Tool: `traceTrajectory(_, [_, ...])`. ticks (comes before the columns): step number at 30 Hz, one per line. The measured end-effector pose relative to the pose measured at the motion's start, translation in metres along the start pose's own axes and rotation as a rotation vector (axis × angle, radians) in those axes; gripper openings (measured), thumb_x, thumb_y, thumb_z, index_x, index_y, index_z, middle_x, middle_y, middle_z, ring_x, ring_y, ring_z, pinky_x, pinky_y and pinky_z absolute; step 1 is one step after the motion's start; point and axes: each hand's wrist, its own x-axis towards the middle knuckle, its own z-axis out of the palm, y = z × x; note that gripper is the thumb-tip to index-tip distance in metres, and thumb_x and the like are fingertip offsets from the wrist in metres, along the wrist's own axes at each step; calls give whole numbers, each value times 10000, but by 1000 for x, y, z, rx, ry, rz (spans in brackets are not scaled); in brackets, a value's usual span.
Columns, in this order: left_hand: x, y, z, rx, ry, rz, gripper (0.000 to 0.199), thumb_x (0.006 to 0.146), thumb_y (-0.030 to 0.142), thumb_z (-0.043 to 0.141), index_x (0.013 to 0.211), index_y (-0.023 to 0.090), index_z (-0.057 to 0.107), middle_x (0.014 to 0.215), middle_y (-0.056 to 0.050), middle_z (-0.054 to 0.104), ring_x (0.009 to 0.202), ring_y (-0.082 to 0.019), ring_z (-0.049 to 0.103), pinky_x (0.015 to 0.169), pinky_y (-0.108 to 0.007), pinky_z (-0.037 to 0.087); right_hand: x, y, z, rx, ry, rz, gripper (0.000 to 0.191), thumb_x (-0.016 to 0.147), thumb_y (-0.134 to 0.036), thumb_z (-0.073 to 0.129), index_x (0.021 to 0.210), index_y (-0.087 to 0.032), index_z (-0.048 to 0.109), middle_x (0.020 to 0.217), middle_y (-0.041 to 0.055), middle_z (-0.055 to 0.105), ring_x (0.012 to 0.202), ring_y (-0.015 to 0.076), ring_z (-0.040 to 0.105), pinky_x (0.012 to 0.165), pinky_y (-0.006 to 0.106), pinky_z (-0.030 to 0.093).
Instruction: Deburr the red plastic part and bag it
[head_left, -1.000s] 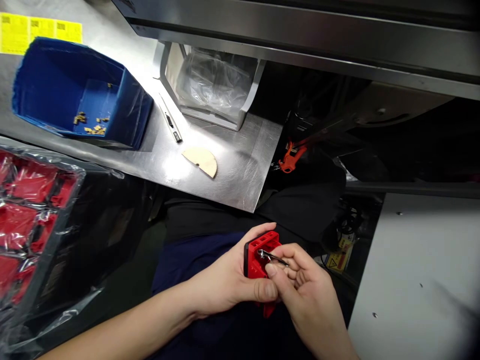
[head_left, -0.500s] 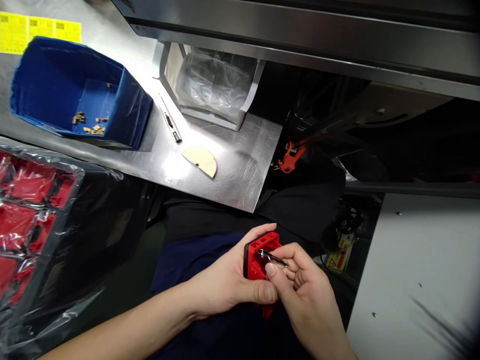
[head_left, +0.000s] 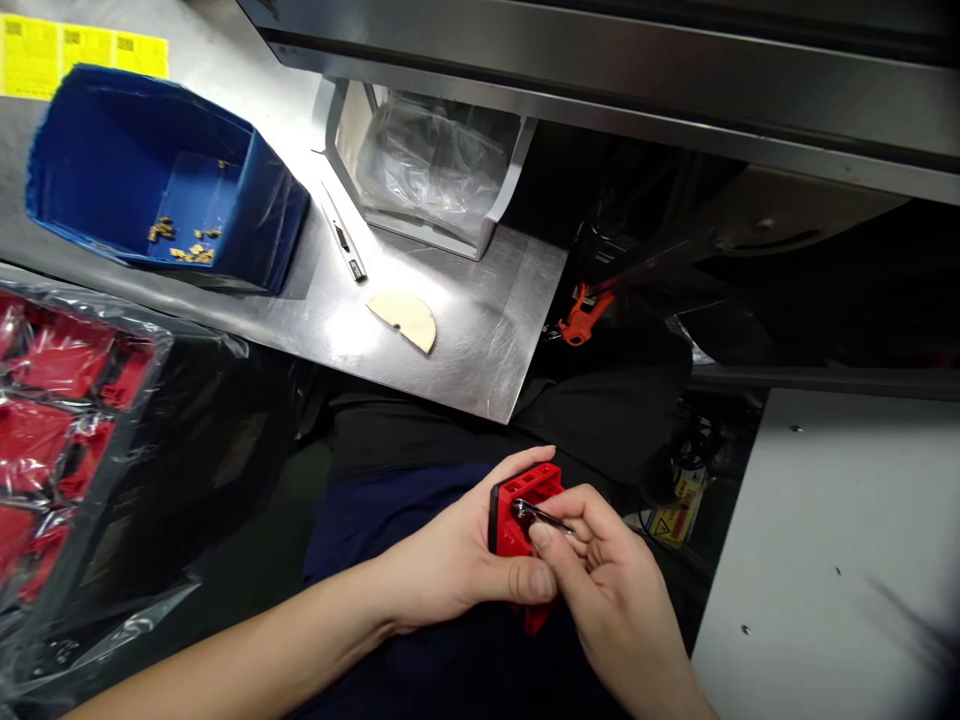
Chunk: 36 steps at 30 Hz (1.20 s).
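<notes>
My left hand is wrapped round a red plastic housing with a black edge, its thumb across the near side. My right hand pinches a slim, shiny metal tool between thumb and fingers. The tool has a rounded end, like a small wrench, and that end lies at the open inner face of the housing. What it touches inside is too small to make out. Both hands are above the lap, close together, and my right fingers hide part of the housing.
On the steel bench are a blue bin with small brass pieces, a utility knife, a cream half-disc and a grey bin holding plastic bags. Bagged red parts fill a crate at left. An orange-handled tool hangs beyond the bench corner.
The metal tool's rounded end has shifted slightly left against the red housing. Both hands keep their grip and barely move; the whole view has shifted a little.
</notes>
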Motion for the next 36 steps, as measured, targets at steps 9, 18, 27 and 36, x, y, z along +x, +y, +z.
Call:
traceTrajectory(9, [-4,0,0,-82,21,0,939,797,442,876,1564,274,360,1406,-148,633,1304,-296,609,1123,-433,425,-5,5,-26,-393,338,-536,173,952,-188,681,1112,-246,652,847,-16,724,708,112,693,684,197,574])
traceTrajectory(18, [-3,4,-3,-100,-200,-35,961,729,588,867,1518,202,478,1389,-175,647,1270,-331,635,1063,-393,460,6,-28,-46,-779,-81,-921,314,951,-52,615,1248,-151,602,1024,94,749,920,216,706,814,349,593])
traceTrajectory(27, [0,14,0,-38,-285,-40,974,705,601,873,1505,196,493,1297,-149,663,1265,-354,606,1092,-438,431,5,-30,-46,-891,-170,-925,264,987,-90,587,1243,-153,585,1017,82,742,892,208,688,804,351,577])
traceTrajectory(36, [2,15,0,-72,-308,-64,919,693,589,889,1446,178,557,1183,-117,694,1116,-272,651,951,-340,498,4,-30,-47,-890,-193,-882,251,1018,-115,543,1261,-164,582,1043,71,741,903,187,685,827,330,580])
